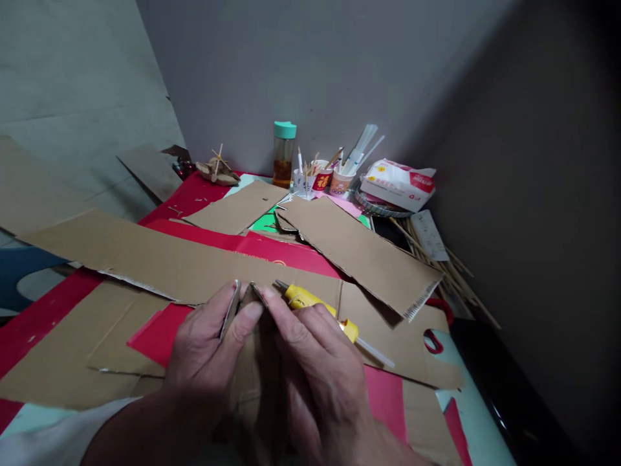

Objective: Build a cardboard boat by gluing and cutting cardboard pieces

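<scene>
Both hands grip a folded piece of brown cardboard (257,369) low in the middle of the view. My left hand (208,343) pinches its left edge, the thumb lying along the inner side. On the other side my right hand (325,362) presses the upper right edge between its fingers. The lower part of the piece is in shadow and partly behind the hands. Just beyond my right hand lies a yellow hot glue gun (310,299) with a clear glue stick (376,351) poking from its back end. Under it stretches a long cardboard strip (165,255).
Another cardboard panel (359,246) lies at the right. Along the wall stand a teal-lidded bottle (284,155), paper cups with sticks (342,183) and a white-and-red packet (400,184). Wooden sticks (449,281) lie at right, near red-handled scissors (433,342) and a dark glossy object (499,388).
</scene>
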### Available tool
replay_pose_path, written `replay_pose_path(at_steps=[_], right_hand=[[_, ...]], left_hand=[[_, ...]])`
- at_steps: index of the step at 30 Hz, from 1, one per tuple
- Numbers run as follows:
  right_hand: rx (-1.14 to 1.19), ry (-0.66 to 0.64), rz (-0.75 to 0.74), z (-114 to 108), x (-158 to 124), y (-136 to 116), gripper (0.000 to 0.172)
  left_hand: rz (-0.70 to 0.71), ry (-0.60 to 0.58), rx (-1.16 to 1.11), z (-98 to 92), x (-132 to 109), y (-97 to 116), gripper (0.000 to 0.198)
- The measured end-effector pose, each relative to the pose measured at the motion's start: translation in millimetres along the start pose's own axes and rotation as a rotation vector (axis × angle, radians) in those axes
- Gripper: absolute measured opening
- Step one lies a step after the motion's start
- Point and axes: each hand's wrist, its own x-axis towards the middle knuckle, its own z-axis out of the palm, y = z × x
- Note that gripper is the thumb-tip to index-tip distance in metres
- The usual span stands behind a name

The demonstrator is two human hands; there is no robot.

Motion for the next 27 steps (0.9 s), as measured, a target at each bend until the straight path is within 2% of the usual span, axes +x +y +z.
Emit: replay_pose_path(at_steps=[7, 16, 22, 27], right_hand=[[-0.010, 0.052, 0.000, 5, 1, 1, 0.057], [-0.015, 0.010, 0.015, 2, 3, 2, 0.059], [-0.031, -0.014, 0.005, -2, 8, -1, 0.057], [-0.062, -0.011, -0.018, -3, 10, -2, 0.054]], left_hand=[[-0.005, 0.015, 0.059, 0.0, 0, 2, 0.022], [0.058, 0.035, 0.073, 0.2, 4, -5, 0.021], [0.149, -0.045, 0.083, -6.3, 10, -14, 0.020], [0.082, -0.052, 0.083, -6.7, 10, -7, 0.016]])
